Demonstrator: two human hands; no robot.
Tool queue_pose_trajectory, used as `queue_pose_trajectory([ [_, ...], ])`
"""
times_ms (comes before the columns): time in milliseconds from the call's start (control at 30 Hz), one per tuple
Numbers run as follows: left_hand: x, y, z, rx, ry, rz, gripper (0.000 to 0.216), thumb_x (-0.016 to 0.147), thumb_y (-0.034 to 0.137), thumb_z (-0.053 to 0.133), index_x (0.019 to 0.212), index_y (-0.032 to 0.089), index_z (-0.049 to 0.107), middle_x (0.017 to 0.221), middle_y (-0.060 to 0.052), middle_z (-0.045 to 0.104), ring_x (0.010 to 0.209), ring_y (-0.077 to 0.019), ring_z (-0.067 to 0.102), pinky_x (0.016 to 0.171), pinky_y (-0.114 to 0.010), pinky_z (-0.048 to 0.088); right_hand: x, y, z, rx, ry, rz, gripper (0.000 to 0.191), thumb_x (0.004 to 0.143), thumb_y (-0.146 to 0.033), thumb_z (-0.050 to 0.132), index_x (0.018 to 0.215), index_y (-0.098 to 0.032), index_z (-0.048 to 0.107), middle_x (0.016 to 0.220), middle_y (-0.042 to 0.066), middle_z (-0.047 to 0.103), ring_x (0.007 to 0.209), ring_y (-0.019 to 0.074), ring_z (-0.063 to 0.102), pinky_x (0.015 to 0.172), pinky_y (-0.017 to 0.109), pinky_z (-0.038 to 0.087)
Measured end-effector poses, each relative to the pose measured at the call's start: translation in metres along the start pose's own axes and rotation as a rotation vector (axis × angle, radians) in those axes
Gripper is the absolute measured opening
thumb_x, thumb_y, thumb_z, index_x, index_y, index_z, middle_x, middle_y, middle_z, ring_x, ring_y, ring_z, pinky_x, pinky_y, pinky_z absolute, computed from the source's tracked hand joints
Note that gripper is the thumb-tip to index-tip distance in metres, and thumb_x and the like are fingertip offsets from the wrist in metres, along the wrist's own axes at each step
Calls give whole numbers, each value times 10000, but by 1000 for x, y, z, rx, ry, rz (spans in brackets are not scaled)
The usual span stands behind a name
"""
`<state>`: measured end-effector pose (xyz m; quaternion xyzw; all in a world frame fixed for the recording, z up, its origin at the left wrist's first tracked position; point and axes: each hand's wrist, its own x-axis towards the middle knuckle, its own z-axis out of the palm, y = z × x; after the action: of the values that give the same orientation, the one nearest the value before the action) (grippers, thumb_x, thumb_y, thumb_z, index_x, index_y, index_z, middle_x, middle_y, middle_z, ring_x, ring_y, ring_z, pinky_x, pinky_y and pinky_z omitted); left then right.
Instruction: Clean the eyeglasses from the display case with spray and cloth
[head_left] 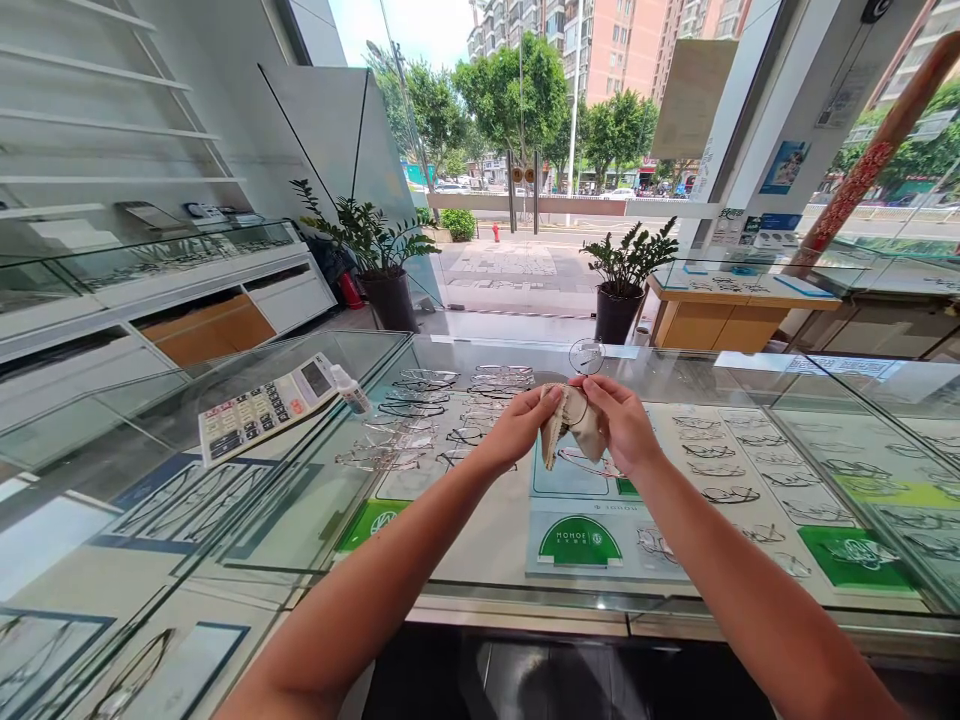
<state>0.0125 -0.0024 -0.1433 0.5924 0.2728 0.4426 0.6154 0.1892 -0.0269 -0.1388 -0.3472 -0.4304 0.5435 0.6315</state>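
Note:
Above the glass counter, my left hand [521,428] is closed, its thumb pressing a beige cloth [589,438] that hangs in folds between my hands. My right hand [621,420] pinches a pair of thin-rimmed eyeglasses [586,356] near the middle. One round lens stands up beyond the fingers; the other lies against the cloth. The cloth partly hides the frame, and the fingertips behind it do not show. Below my hands, several spectacle frames [416,408] rest in rows on and under the glass.
At the left a calculator [259,405] lies on the glass counter [480,590], with a small white bottle [349,388] beside it. A green display sign [580,542] is under the glass. Beyond are two potted plants [619,290] by the glass door [523,200].

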Motion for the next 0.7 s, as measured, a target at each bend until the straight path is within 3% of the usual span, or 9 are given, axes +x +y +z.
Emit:
queue_pose_trajectory([
  [167,8,-3,-9,-108,116,-17,621,789,742,841,959,148,772,799,-23,716,739,-143,626,707,-249,499,7,-3,-9,-10,12,-91,285,792,-549,912,928,-302,869,1138,50,807,1078,259,693,972,404,567],
  [333,14,-1,-17,-173,235,35,650,753,746,865,998,150,782,792,-13,732,759,-149,655,717,-247,521,6,-6,-10,-164,-43,-212,259,878,-561,836,913,-306,868,1262,62,738,1364,302,595,1191,460,434],
  [533,13,6,-19,-150,168,101,636,826,736,816,1049,143,776,771,-26,735,769,-172,685,733,-274,544,2,-6,-7,-330,-185,-183,286,927,-587,781,904,-316,869,1498,63,643,1554,325,434,1265,476,349],
  [600,11,7,-18,-114,133,104,621,850,738,793,1009,138,769,754,-25,718,728,-158,653,699,-267,525,1,-5,-5,-386,-213,-181,304,929,-599,775,905,-312,872,1456,70,667,1558,325,416,1292,480,296],
  [700,8,6,-17,-56,113,97,617,853,752,779,892,138,725,715,-9,670,643,-120,556,620,-244,456,-1,-3,-2,-440,-220,-156,350,908,-629,779,900,-294,878,1229,87,714,1373,332,548,1246,497,337],
])
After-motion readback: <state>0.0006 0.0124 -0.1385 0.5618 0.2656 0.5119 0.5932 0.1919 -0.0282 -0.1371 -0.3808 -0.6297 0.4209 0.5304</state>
